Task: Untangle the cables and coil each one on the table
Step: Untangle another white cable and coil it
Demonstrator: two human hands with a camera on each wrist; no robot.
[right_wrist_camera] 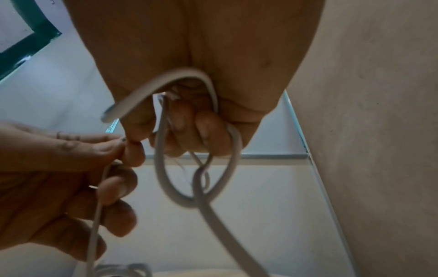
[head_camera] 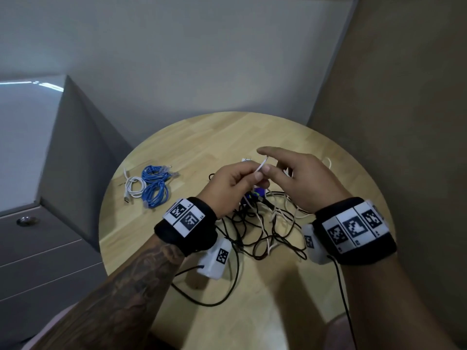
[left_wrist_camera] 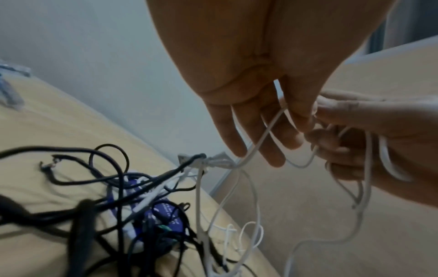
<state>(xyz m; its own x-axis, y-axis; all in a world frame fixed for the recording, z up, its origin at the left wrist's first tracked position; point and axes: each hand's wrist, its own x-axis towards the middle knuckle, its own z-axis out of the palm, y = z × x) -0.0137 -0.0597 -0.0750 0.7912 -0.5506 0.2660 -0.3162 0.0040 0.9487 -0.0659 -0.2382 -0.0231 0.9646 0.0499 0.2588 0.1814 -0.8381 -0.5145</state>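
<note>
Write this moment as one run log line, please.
left hand: pinches white cable | right hand: holds its loops | black tangle: on table

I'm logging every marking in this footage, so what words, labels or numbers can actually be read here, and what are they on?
No text can be read for certain.
Left wristband: square black-and-white code markers, with tiny characters beside them too small to read.
Right wristband: the same kind of markers, small print unreadable.
Purple object in the cable tangle: pale printing, too blurred to read.
</note>
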